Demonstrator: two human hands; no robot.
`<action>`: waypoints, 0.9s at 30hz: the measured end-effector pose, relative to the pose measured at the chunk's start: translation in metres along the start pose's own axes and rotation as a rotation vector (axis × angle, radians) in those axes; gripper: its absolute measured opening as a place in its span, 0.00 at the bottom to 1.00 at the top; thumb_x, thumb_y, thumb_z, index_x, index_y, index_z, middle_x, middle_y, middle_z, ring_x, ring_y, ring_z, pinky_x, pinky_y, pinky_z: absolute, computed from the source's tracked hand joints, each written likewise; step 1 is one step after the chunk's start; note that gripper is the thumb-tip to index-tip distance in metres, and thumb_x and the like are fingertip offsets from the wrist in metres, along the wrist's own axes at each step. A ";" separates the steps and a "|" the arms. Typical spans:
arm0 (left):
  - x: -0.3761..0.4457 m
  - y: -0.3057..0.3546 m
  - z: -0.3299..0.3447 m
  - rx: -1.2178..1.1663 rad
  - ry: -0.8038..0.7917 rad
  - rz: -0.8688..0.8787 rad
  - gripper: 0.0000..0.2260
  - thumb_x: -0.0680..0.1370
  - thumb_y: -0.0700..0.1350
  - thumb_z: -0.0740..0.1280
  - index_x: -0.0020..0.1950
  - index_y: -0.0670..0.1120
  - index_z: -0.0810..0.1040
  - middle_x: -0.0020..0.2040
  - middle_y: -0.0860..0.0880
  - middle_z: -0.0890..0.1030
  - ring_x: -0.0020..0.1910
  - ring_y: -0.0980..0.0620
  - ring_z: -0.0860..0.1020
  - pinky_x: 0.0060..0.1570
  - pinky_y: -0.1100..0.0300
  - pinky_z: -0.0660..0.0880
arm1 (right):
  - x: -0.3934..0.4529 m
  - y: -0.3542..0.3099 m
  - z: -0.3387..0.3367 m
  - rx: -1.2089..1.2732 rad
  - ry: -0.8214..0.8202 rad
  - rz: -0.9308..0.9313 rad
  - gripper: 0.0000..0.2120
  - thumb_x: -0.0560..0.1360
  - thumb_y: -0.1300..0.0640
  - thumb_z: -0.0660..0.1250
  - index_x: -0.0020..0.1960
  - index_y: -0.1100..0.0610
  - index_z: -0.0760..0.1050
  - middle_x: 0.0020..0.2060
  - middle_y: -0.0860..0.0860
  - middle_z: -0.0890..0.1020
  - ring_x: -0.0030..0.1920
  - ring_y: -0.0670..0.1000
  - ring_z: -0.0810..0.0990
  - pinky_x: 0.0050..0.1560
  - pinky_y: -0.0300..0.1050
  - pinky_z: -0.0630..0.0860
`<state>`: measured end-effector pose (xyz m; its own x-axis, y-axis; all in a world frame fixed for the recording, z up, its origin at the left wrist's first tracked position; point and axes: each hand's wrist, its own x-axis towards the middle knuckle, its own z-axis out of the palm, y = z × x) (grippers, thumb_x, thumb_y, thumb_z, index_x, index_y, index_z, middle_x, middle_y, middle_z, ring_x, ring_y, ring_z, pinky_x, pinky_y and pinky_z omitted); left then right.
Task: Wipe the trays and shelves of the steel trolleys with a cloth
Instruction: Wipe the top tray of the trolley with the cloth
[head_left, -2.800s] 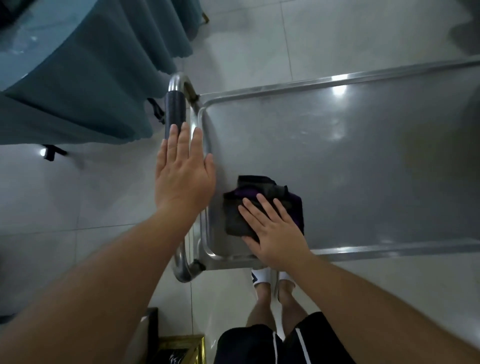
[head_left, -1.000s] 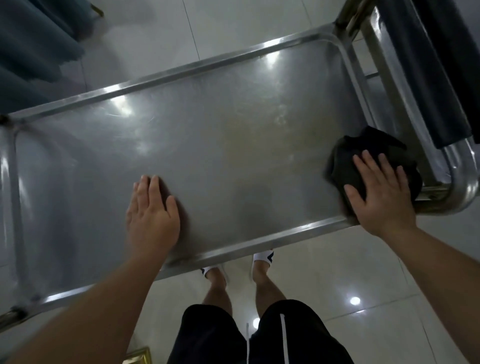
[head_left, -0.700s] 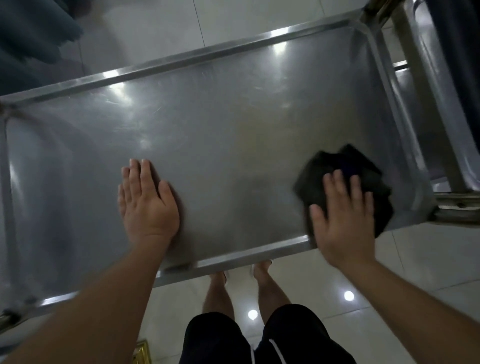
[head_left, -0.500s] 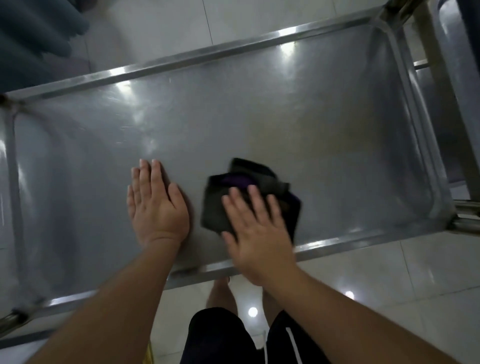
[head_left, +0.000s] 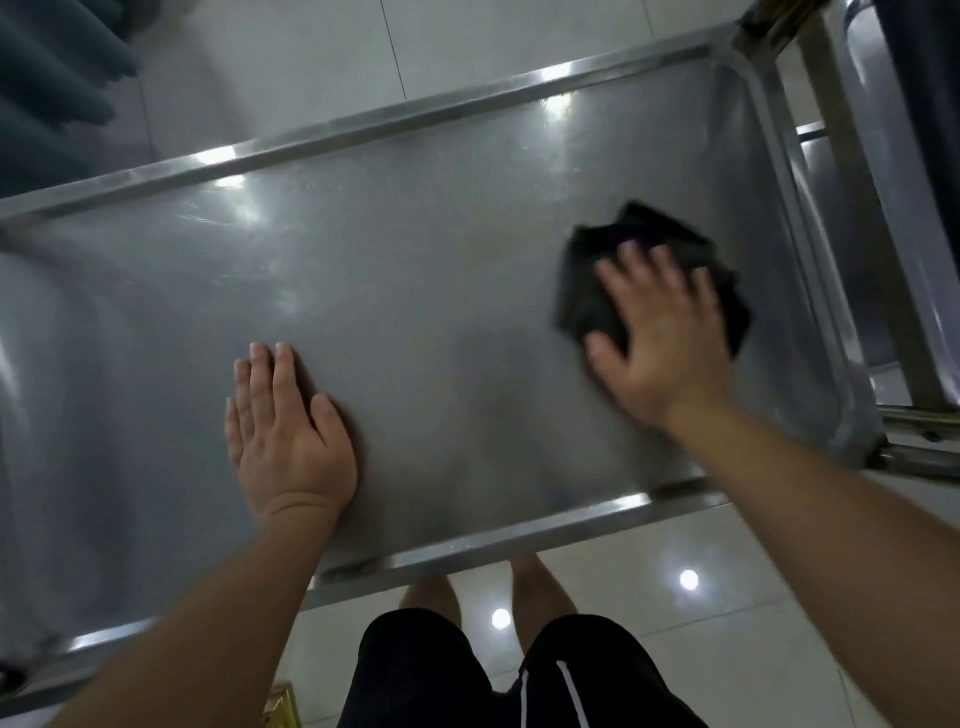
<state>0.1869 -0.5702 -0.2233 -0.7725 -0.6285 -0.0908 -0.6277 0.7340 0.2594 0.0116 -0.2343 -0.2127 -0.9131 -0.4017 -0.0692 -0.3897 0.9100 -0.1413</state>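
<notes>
The steel trolley's top tray (head_left: 415, 270) fills most of the head view, with a raised rim all round. A dark folded cloth (head_left: 597, 291) lies on the tray's right part, near the right end. My right hand (head_left: 660, 338) presses flat on the cloth with fingers straight and spread. My left hand (head_left: 283, 436) rests flat on the bare steel at the tray's left of centre, close to the near rim. Part of the cloth is hidden under my right hand.
A second steel trolley frame (head_left: 883, 208) with a dark handle stands against the right end. A teal tablecloth (head_left: 47, 78) hangs at the top left. Glossy floor tiles (head_left: 727, 597) lie beyond the near rim, where my legs and black shorts (head_left: 493, 675) stand.
My right hand has slid the cloth from beside my left hand back toward the tray's right end. My left hand has stayed flat in the same place.
</notes>
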 end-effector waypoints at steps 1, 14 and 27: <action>0.000 0.000 0.000 0.000 0.001 0.000 0.29 0.84 0.54 0.52 0.86 0.52 0.55 0.87 0.50 0.54 0.85 0.51 0.49 0.83 0.50 0.45 | 0.002 0.024 -0.004 0.006 0.016 0.094 0.36 0.77 0.38 0.58 0.82 0.49 0.62 0.83 0.52 0.62 0.82 0.58 0.59 0.80 0.63 0.51; 0.000 0.006 0.001 0.015 -0.002 -0.007 0.30 0.83 0.54 0.53 0.86 0.50 0.56 0.87 0.49 0.55 0.85 0.50 0.50 0.83 0.50 0.45 | 0.018 -0.176 0.018 0.117 0.046 0.281 0.38 0.77 0.40 0.59 0.83 0.54 0.62 0.83 0.55 0.60 0.83 0.61 0.55 0.80 0.65 0.48; -0.001 0.005 -0.002 0.022 -0.006 0.006 0.31 0.82 0.54 0.53 0.86 0.50 0.57 0.87 0.49 0.56 0.85 0.49 0.51 0.83 0.48 0.47 | 0.102 -0.072 -0.005 0.004 -0.127 -0.335 0.38 0.75 0.33 0.55 0.83 0.44 0.60 0.83 0.46 0.60 0.83 0.52 0.55 0.81 0.56 0.47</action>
<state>0.1843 -0.5662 -0.2202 -0.7766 -0.6226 -0.0956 -0.6251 0.7430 0.2390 -0.0539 -0.3406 -0.2045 -0.7125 -0.6874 -0.1406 -0.6642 0.7254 -0.1808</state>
